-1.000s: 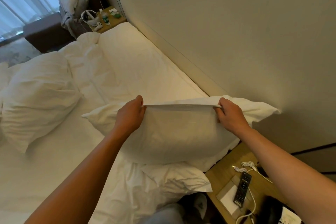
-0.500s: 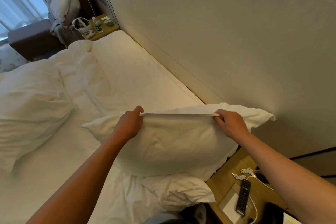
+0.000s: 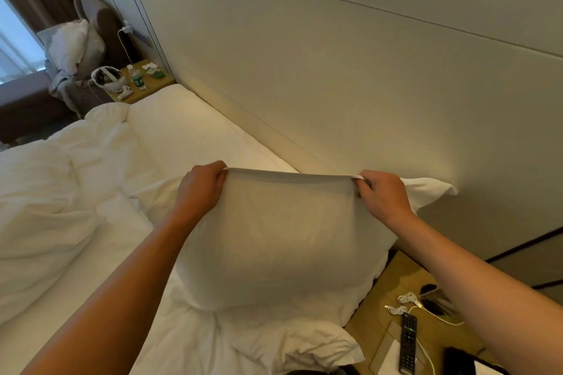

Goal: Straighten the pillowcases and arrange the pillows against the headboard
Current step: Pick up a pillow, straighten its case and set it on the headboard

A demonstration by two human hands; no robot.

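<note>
Two bare hands, left hand (image 3: 199,189) and right hand (image 3: 382,196), each pinch the taut top hem of a plump white cotton pillow (image 3: 283,240), held upright near the beige padded headboard (image 3: 335,85). Its case looks nearly straightened, but a second crumpled white pillow (image 3: 36,207) lies unplaced amid rumpled bedding. A third white pillow (image 3: 289,341) lies beneath, also unarranged.

You are standing in a hotel-style bedroom. A bed (image 3: 189,131) with white sheets and a rumpled duvet (image 3: 45,207) runs along a tall padded headboard wall (image 3: 335,70). Wooden nightstands sit at both bed corners: one (image 3: 380,307) holds a remote control (image 3: 407,342), the other (image 3: 152,85) a water bottle (image 3: 137,77). Curtains (image 3: 36,0) cover the far window.
</note>
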